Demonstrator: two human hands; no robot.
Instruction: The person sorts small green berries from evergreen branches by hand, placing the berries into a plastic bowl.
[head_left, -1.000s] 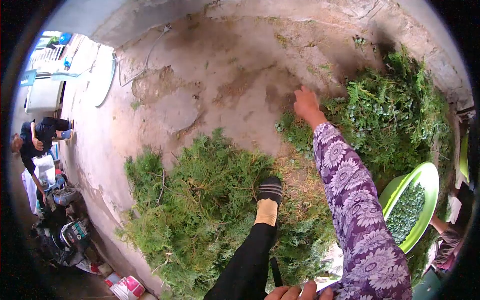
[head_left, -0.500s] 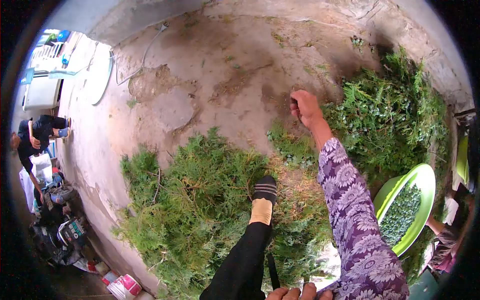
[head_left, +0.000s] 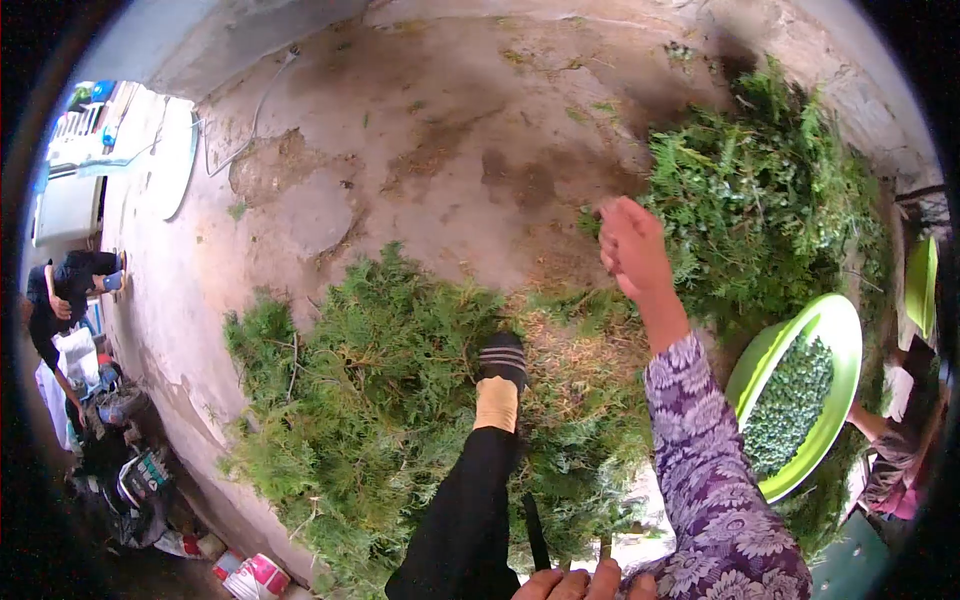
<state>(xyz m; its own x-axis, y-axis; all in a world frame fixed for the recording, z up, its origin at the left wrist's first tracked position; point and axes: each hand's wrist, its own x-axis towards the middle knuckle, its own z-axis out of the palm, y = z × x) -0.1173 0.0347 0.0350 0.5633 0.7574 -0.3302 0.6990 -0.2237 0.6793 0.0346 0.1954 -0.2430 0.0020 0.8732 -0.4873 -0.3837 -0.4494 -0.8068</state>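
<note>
My right hand (head_left: 630, 245), at the end of a purple flowered sleeve, is lifted over the bare ground with its fingers curled shut on what looks like a thin green sprig. It hovers at the left edge of the berry-laden green pile (head_left: 770, 190). Only the fingertips of my left hand (head_left: 572, 584) show at the bottom edge, next to a thin dark stick (head_left: 535, 530); its grip is hidden. My leg in black trousers ends in a striped sock (head_left: 502, 362) resting on the big heap of cut green branches (head_left: 370, 400).
A light-green basin (head_left: 835, 330) with small green berries lies at the right, and another person's arm (head_left: 870, 425) is beside it. A person (head_left: 60, 290) bends at the far left among bags and clutter. A white round object (head_left: 170, 165) lies on the concrete ground.
My right hand went from flat on the greens to shut and drew back toward me, lifting off the ground. The view shifted slightly.
</note>
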